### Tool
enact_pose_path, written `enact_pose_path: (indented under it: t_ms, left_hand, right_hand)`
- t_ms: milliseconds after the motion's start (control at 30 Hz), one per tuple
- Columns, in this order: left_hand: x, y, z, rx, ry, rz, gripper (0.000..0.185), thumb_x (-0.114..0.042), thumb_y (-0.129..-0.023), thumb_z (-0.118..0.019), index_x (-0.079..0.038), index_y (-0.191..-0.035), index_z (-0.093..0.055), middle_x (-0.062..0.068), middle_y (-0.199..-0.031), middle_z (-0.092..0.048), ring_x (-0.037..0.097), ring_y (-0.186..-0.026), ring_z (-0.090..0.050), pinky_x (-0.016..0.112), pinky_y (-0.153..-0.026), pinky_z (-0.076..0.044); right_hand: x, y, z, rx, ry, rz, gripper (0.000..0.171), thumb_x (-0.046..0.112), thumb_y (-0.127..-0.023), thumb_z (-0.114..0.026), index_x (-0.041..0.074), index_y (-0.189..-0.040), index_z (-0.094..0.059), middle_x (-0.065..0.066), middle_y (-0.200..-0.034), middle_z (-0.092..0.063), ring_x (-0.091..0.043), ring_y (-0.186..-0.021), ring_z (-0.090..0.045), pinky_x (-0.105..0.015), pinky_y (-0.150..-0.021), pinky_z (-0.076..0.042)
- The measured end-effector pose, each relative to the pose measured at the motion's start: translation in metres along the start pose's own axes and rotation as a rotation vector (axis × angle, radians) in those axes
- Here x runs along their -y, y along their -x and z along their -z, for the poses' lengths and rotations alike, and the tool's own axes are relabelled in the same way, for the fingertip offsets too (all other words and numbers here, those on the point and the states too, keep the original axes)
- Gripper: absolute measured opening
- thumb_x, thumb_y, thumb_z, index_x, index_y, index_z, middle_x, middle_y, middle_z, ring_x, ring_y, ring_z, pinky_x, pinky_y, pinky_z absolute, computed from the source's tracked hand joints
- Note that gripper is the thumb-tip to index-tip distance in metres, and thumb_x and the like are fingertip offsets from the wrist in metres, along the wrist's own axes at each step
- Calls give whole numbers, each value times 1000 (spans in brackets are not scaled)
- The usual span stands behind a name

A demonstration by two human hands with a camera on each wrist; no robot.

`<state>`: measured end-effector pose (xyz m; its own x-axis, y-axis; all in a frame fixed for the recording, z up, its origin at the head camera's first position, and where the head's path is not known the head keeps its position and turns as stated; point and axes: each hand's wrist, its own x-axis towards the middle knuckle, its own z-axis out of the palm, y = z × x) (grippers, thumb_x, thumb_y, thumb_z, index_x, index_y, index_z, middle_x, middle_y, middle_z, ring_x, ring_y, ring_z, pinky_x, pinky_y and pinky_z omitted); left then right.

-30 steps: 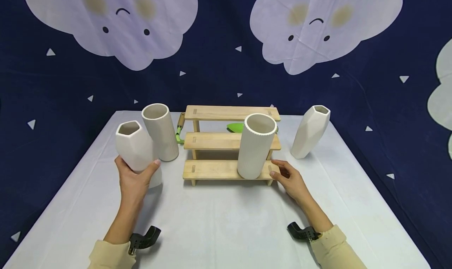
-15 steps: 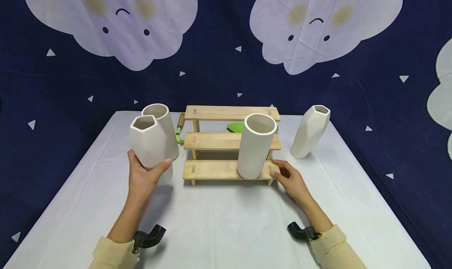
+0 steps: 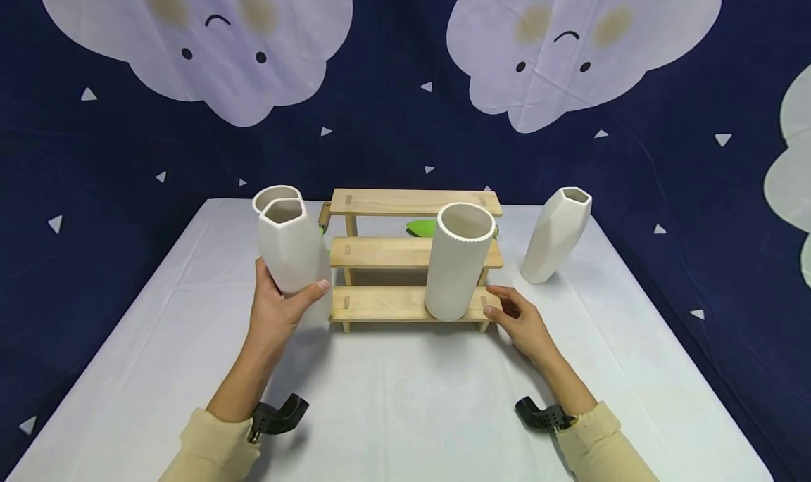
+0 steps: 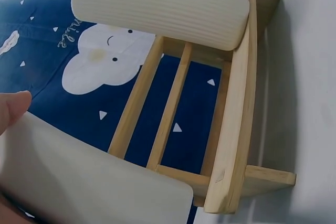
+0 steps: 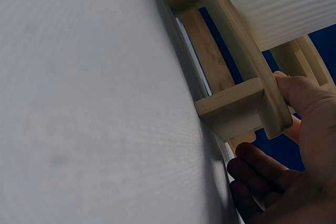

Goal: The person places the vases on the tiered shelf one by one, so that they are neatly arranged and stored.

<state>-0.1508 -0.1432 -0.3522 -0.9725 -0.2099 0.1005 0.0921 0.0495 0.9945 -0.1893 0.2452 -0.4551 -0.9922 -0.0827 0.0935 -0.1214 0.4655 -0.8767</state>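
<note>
My left hand [image 3: 275,313] grips a white faceted vase [image 3: 291,250] around its lower body, thumb toward the right. The vase is held upright above the tablecloth, beside the left end of a three-tier wooden shelf stand [image 3: 380,304]. In the left wrist view, the base of the vase [image 4: 105,177] hangs close to the end of the lowest board. My right hand [image 3: 522,327] pinches the right end of that board, its thumb [image 5: 294,85] on the board's edge and other fingers curled below. A white ribbed cylindrical vase [image 3: 459,271] stands on the lowest board's right part.
Behind the held vase stands another white cylindrical vase [image 3: 269,195], mostly hidden. Another faceted vase [image 3: 557,236] is at the right. Behind the stand lie a tool with a wooden handle [image 3: 324,217] and a green blade [image 3: 421,228]. A dark cloud-print cloth [image 3: 380,144] hangs behind.
My left hand has carried the faceted vase rightward to the stand's left end, now covering most of the cylindrical vase behind. My right hand and the stand have stayed in place.
</note>
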Motion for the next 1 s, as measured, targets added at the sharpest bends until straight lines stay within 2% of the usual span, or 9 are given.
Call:
enact_pose_path:
  t_ms: [233,567,1000]
  left_hand:
    - [2,-4,-5,51,29,-8,81,-2,-76,-73,-20,-138,-25,1,-131,-43,19,-118,-44,40,-99,-35]
    - [6,-9,-15,126,34,-25,82,0,-75,-74,-19,-138,-25,0,-125,-46,18,-115,-45,38,-98,-34]
    - [8,-14,-29,198,37,-29,83,-2,-74,-75,-17,-139,-24,8,-131,-45,19,-118,-43,38,-103,-30]
  right_hand:
    - [2,0,0,1,2,-12,45,31,-89,-65,18,-130,-55,-14,-121,-61,-8,-103,-55,-16,-85,-43]
    - [3,1,0,-1,-18,5,45,29,-88,-66,17,-130,-54,-14,-120,-61,-3,-99,-56,-15,-83,-44]
    - [5,3,0,-3,-14,-1,45,30,-88,-66,17,-130,-54,-13,-121,-61,-2,-100,-56,-15,-83,-44]
